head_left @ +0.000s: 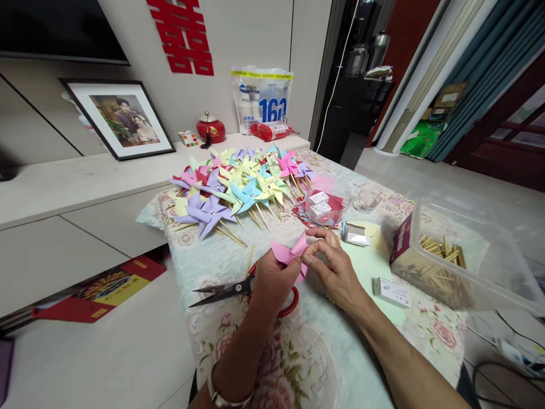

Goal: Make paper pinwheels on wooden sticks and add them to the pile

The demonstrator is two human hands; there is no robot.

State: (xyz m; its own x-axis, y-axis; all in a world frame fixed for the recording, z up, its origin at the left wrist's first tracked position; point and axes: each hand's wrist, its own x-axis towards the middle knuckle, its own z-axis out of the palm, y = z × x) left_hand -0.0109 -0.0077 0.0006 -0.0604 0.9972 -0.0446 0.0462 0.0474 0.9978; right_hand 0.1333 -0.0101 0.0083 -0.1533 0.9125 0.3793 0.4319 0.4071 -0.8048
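Note:
Between my two hands is a pink paper pinwheel (284, 251), its blades folded toward the middle. My left hand (275, 284) grips it from the left, fingers closed on the paper. My right hand (330, 264) pinches at its centre with thumb and forefinger; whether a small pin is in that pinch I cannot make out. Under my left hand lie scissors (227, 291) with red handles, blades pointing left. A thin wooden stick (249, 258) rests just behind the scissors. Farther back, a heap of finished pinwheels (244, 187) on sticks covers the table's far end.
A clear plastic box (468, 272) of short wooden sticks stands at the right. Small white boxes (392, 292) lie on pale green paper (361, 258). A clear round tub (336, 207) with red paper sits behind my right hand. The floral tablecloth (323, 352) covers the table.

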